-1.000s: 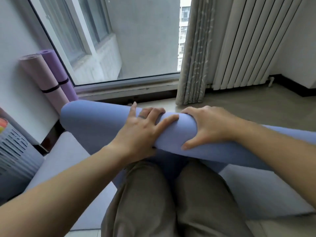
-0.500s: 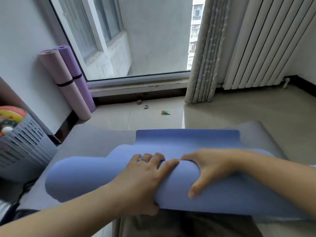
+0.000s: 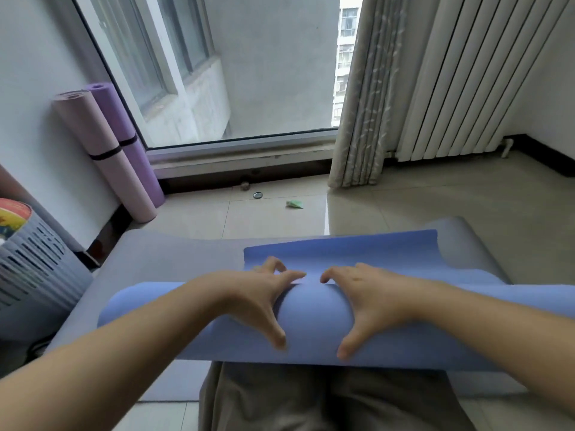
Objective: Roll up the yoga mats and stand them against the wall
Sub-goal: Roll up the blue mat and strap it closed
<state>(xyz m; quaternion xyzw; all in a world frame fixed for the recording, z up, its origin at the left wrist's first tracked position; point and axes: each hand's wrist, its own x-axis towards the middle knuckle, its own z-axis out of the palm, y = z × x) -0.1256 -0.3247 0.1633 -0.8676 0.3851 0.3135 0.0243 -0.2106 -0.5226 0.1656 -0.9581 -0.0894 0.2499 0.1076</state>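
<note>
**Blue yoga mat [image 3: 314, 321]: part-rolled, across the person's lap**

Location: it lies crosswise on a grey mat [image 3: 174, 253] spread on the tiled floor [image 3: 435, 206], near the window. A flat tail of blue is not yet rolled in.

Hold: left hand [image 3: 261, 293] and right hand [image 3: 367, 297] sit side by side at mid-roll. On each, the fingers curl over the top into the crease and the thumb is spread on the near face, so both clasp the roll.

Handling, judged: light, soft foam that springs open if released. It looks grippy rather than slippery. It is best held at the centre with even pressure, so the ends do not telescope.

Already stood: a pink rolled mat [image 3: 102, 150] and a purple rolled mat [image 3: 124, 135], each banded, lean on the wall [image 3: 37, 119].

Containers: a slatted grey basket [image 3: 34, 269] at far left holds something brightly printed [image 3: 12, 213], but what it is cannot be told.
</note>
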